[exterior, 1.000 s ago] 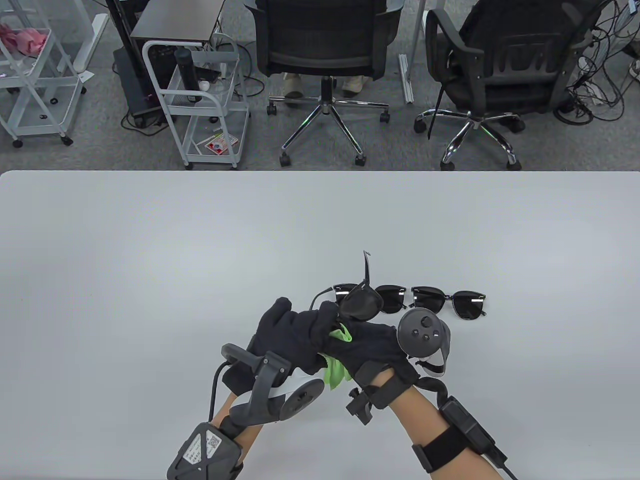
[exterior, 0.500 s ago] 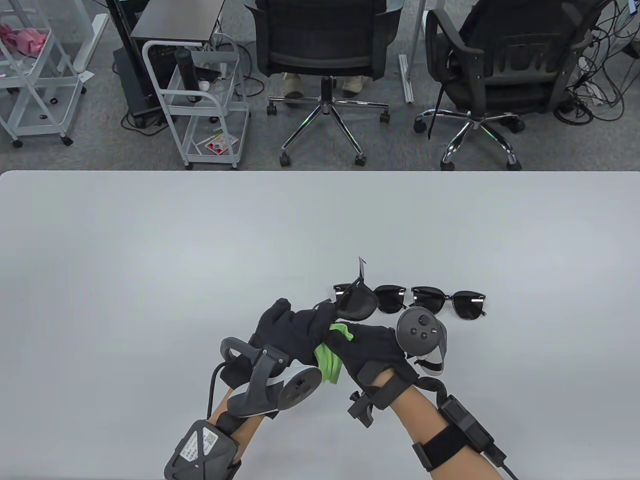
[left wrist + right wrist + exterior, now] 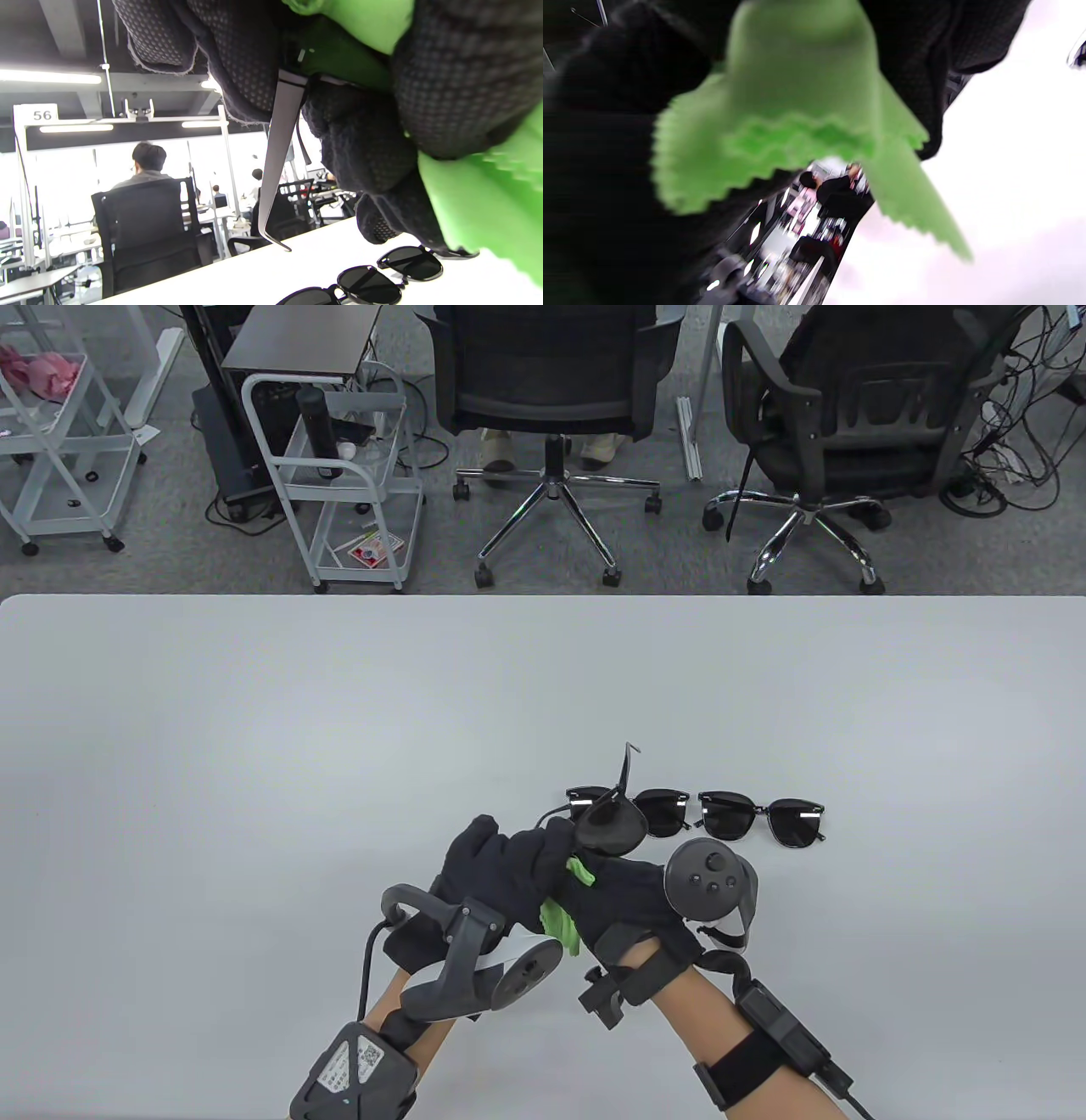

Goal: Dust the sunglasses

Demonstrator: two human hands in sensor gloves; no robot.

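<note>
Green cloth [image 3: 562, 918] bunched in the right hand [image 3: 632, 899], fingers pinching it against a lens of the held sunglasses [image 3: 609, 823]; left hand [image 3: 501, 869] gripping that frame, lifted just in front of the two pairs [image 3: 730, 814] lying on the table [image 3: 254, 729]. Wiping step, apparently mid-lens; next, probably a turn to the other lens, with light pressure. Only in the left wrist view: a temple [image 3: 278, 165] hanging free. Right wrist view blurred, cloth [image 3: 797, 106] alone plain.
</note>
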